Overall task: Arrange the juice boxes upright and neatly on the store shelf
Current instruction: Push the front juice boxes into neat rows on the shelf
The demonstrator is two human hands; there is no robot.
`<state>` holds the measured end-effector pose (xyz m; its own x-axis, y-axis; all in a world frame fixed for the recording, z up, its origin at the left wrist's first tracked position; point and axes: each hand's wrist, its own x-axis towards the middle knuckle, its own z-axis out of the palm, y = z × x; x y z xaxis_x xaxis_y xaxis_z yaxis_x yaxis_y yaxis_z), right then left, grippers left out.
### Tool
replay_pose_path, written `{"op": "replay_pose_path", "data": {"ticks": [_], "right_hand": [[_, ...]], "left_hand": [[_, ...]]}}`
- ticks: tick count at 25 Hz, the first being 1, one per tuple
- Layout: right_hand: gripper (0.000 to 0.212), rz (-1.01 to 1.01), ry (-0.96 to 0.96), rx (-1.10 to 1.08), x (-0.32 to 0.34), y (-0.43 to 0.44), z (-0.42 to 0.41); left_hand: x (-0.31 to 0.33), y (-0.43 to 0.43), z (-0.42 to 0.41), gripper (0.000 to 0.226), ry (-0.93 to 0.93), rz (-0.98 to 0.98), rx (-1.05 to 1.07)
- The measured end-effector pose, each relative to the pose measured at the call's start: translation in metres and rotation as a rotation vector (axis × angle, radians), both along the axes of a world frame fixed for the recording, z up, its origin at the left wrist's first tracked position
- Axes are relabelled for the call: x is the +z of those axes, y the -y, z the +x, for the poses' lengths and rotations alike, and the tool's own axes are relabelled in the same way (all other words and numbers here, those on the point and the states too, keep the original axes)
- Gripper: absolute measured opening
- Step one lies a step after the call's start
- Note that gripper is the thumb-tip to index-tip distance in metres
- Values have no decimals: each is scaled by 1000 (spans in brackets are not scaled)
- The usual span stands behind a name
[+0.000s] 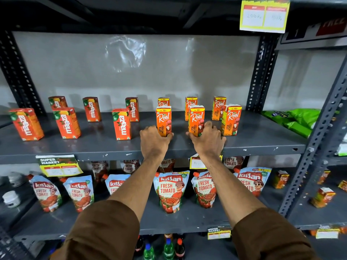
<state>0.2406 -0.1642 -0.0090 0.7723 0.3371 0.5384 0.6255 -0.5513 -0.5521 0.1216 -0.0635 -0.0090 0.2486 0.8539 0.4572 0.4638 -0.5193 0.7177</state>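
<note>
Nearest, two brown sleeves reach up past a lower shelf of tomato ketchup pouches (170, 190) to the grey shelf (262, 145) that holds the juice boxes. The left hand (154, 141) is wrapped around the bottom of one orange lychee box (163, 119), and the right hand (207, 139) grips the bottom of its neighbour (196, 119); both boxes stand upright on the shelf in the front row. Just right of them a third front box (231, 120) also stands upright, untouched.

Behind these, three more lychee boxes (219, 107) stand in a back row (partly hidden by the front ones).

Further left, six red mango boxes (122, 124) are all upright too, but several look turned at slight angles, and the spacing is uneven, with wide gaps between them.

As a judgement, the standing-up part looks done: no box lies flat. What seems left is the tidying: squaring the two held boxes into line, then facing the mango boxes forward and evening out their rows.
</note>
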Motion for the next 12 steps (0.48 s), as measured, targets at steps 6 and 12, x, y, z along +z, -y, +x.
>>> {"op": "replay_pose_path", "data": {"ticks": [6,12], "right_hand": [[74,-5,8,-10,-2,-2,1],[81,219,-72,170,-2,14,3]], "left_hand": [[-4,-3,3,69,-11,20,10],[0,5,-2,104,77,82,10]]}}
